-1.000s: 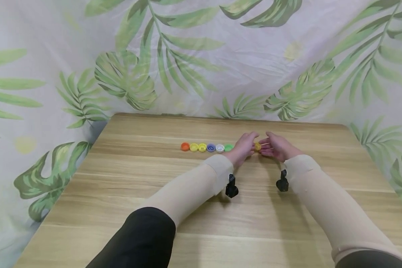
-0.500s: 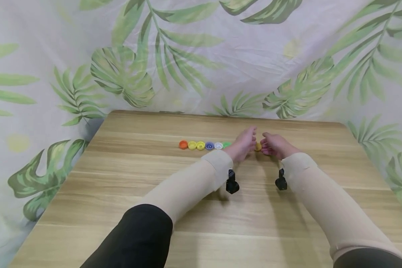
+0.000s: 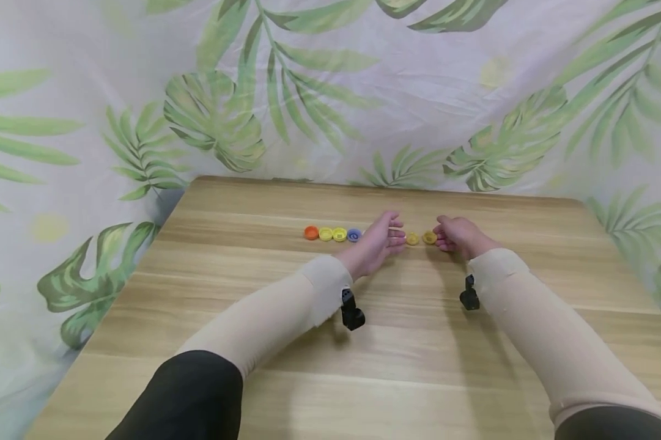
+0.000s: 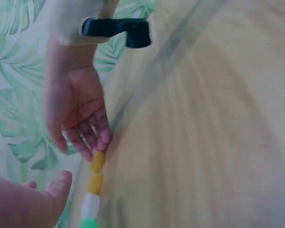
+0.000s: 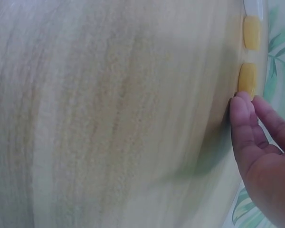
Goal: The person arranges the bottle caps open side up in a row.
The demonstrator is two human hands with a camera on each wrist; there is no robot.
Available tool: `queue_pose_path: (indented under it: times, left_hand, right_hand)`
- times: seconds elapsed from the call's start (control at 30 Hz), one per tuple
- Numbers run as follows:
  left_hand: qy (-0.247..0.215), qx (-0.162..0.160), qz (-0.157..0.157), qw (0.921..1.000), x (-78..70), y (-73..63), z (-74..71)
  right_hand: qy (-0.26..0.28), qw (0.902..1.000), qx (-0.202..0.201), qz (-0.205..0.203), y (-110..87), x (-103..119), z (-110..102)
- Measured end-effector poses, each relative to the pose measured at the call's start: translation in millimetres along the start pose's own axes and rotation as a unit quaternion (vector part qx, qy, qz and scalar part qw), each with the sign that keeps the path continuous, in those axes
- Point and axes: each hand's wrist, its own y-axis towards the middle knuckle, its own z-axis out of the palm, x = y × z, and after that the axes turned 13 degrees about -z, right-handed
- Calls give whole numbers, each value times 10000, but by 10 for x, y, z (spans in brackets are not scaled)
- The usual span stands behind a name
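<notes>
A row of small round plastic caps lies across the table. From the left, the head view shows an orange-red cap point(image 3: 310, 233), a yellow cap point(image 3: 326, 234), another yellow cap point(image 3: 339, 234) and a blue cap point(image 3: 354, 235). My left hand point(image 3: 375, 245), fingers extended, covers the row's middle. The left wrist view reveals a green cap point(image 4: 89, 223) and a white cap point(image 4: 90, 205) there. Two amber caps follow, an inner one point(image 3: 412, 238) and an end one point(image 3: 429, 237), with a narrow gap between. My right hand point(image 3: 462, 237), fingers loosely bent, touches the end cap's outer edge with its fingertips.
The wooden table point(image 3: 396, 354) reaches back to a leaf-patterned cloth point(image 3: 319, 91). A small black camera point(image 3: 353, 310) hangs at the left wrist, and another black camera point(image 3: 469, 293) at the right. Both forearms cross the table's front part.
My left hand has drawn away to the left, uncovering the inner amber cap and covering the white and green ones. My right hand stays by the end cap. The head view has shifted slightly.
</notes>
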Motion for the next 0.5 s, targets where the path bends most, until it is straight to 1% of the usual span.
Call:
queue_pose_path:
  times: [0.13,0.33,0.5]
  left_hand:
    - [48,-22,-115,9999,109,-40,-91]
    - [155,-189,-276,9993,223,-64,-284]
    - [251,-320,-410,9983,277,-85,-415]
  right_hand:
    - [-29,9999,97,-9,3,-7,0]
    - [51,9996,258,-77,14,-18,15]
    - [165,9996,184,-131,10,-61,-6]
